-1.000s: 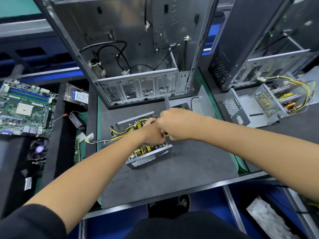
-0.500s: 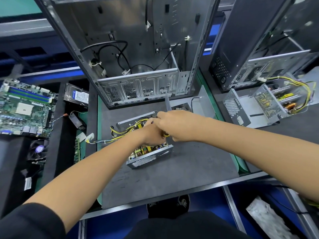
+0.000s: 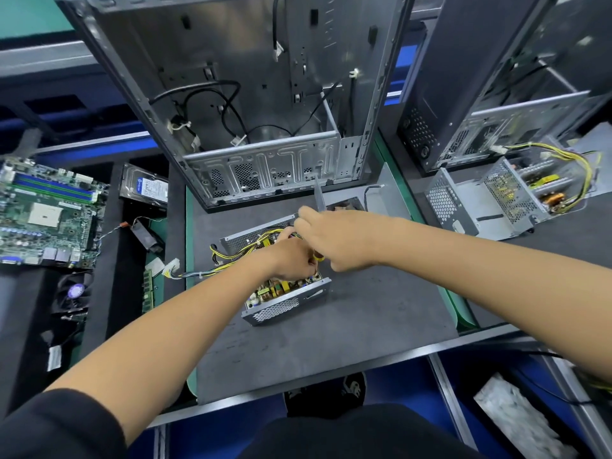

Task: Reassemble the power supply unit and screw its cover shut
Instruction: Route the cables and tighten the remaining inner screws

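Head view. The power supply (image 3: 284, 286) lay open on the grey mat (image 3: 364, 319), in front of the empty computer case (image 3: 258, 94), its circuit board exposed and its yellow wires (image 3: 198, 271) trailing off to the left. I had the left hand (image 3: 291, 261) resting inside the box with fingers curled; what they pinched, if anything, I could not tell, but I judged the hand was there to steady the board. The right hand (image 3: 334, 240) was closed around a screwdriver (image 3: 318, 197), whose grey end rose above the knuckles and whose yellow part showed just beside the left hand; the tip was hidden. Holding it upright over the near right corner suggested a board screw was being driven, so the cover step was not yet reached. A grey metal piece (image 3: 344, 203) behind the hands was possibly the cover. A motherboard (image 3: 49, 217) and hard drive (image 3: 144, 188) sat to the left, a second opened power supply (image 3: 516, 197) to the right, all well apart. Both hands crowded the same corner and screened the screw from the camera.
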Demonstrator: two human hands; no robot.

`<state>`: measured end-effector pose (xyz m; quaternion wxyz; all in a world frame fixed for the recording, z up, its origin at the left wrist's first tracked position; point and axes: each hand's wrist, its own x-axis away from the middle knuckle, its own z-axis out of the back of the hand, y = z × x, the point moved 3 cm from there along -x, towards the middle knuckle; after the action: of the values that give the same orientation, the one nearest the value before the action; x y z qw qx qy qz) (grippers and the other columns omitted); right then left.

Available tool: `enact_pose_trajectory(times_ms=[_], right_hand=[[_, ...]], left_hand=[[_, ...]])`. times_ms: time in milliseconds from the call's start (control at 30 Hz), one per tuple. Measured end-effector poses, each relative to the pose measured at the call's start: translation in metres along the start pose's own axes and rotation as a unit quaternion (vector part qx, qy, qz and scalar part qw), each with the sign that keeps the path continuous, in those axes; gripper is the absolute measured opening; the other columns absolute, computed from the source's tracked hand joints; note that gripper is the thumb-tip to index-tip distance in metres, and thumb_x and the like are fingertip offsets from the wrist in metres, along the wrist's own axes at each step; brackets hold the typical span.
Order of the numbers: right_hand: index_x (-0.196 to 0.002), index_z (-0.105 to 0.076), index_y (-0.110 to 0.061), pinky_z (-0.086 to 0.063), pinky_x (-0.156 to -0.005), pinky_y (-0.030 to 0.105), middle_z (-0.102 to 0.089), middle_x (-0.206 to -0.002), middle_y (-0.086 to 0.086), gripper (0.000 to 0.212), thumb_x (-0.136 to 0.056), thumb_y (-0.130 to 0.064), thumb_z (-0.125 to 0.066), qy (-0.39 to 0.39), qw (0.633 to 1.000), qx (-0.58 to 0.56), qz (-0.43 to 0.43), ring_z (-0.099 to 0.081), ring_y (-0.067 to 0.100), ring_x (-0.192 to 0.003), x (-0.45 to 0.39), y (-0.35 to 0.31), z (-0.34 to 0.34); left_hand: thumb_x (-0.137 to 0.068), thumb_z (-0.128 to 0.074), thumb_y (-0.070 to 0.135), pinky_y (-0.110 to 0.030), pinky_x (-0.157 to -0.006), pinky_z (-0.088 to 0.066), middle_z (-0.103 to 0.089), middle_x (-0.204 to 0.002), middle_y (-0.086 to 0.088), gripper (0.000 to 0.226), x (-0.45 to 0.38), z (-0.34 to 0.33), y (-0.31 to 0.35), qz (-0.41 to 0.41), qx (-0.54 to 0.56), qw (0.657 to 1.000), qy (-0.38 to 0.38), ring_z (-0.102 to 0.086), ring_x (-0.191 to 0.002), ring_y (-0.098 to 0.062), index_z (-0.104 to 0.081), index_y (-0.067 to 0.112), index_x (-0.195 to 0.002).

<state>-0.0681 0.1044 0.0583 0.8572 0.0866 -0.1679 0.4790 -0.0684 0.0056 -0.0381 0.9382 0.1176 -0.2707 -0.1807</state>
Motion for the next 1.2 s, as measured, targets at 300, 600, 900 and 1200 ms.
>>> enact_pose_trajectory(times_ms=[300, 600, 900, 1200], right_hand=[[-0.077, -0.051, -0.017, -0.034, -0.053, 0.028, -0.065, -0.088, 0.011, 0.018, -0.094, -0.025, -0.052, 0.064, 0.994, 0.090, -0.007, -0.051, 0.026, -0.063, -0.010, -0.003, 0.001], [-0.120, -0.044, -0.008, -0.023, -0.045, 0.028, -0.042, -0.114, 0.010, 0.038, -0.084, -0.016, -0.055, -0.014, 0.999, 0.028, 0.022, -0.045, 0.022, -0.066, -0.008, -0.003, 0.001], [-0.088, -0.055, -0.013, -0.028, -0.050, 0.028, -0.064, -0.092, 0.013, 0.018, -0.097, -0.026, -0.045, 0.040, 0.997, 0.071, -0.006, -0.040, 0.021, -0.060, -0.004, -0.003, 0.008], [-0.115, -0.043, -0.008, -0.034, -0.054, 0.036, -0.043, -0.113, 0.008, 0.036, -0.084, -0.017, -0.059, -0.001, 1.000, 0.023, -0.007, -0.050, 0.027, -0.071, -0.001, -0.006, 0.004]], left_hand=[[-0.091, -0.044, 0.018, -0.033, -0.091, -0.030, -0.056, -0.072, -0.002, 0.022, 0.001, 0.000, -0.001, -0.011, 0.017, 1.000, -0.005, -0.043, -0.067, -0.010, -0.052, 0.013, -0.072], [-0.094, -0.044, 0.024, -0.028, -0.079, -0.034, -0.063, -0.096, -0.012, 0.028, 0.004, 0.002, 0.000, 0.021, 0.027, 0.999, -0.042, -0.049, -0.086, -0.024, -0.063, 0.003, -0.097], [-0.091, -0.045, 0.020, -0.035, -0.097, -0.027, -0.043, -0.061, 0.012, 0.034, 0.004, 0.006, 0.003, -0.016, -0.005, 1.000, -0.009, -0.030, -0.059, -0.005, -0.038, 0.025, -0.058], [-0.093, -0.042, 0.026, -0.030, -0.091, -0.032, -0.065, -0.099, -0.015, 0.032, 0.006, 0.002, 0.000, 0.028, 0.032, 0.998, -0.044, -0.048, -0.087, -0.024, -0.063, 0.004, -0.101]])
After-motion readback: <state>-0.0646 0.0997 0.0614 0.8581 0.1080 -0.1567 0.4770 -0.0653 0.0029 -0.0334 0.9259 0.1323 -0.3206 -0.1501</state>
